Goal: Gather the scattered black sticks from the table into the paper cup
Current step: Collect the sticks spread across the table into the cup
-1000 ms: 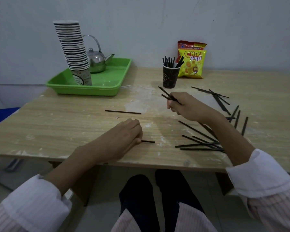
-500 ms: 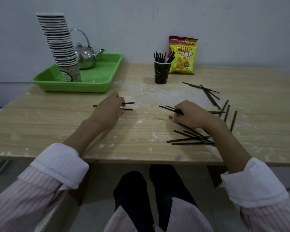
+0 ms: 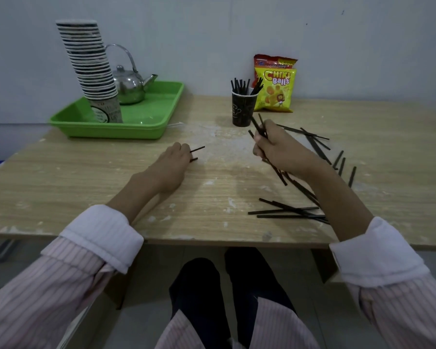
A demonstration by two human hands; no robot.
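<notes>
On the bench (image 3: 61, 172), sticks (image 3: 287, 212) lie scattered right of a part-filled cup (image 3: 242, 109); right hand (image 3: 280, 149) grips several, left hand (image 3: 171, 165) closes on two. Next: likely carry both bundles to the cup.

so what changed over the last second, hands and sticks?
The left hand moved from the near edge out to mid-table and closed on two sticks. The right hand lifted its bundle of sticks up toward the paper cup. Loose sticks at right, tray, kettle and snack bags unchanged.
</notes>
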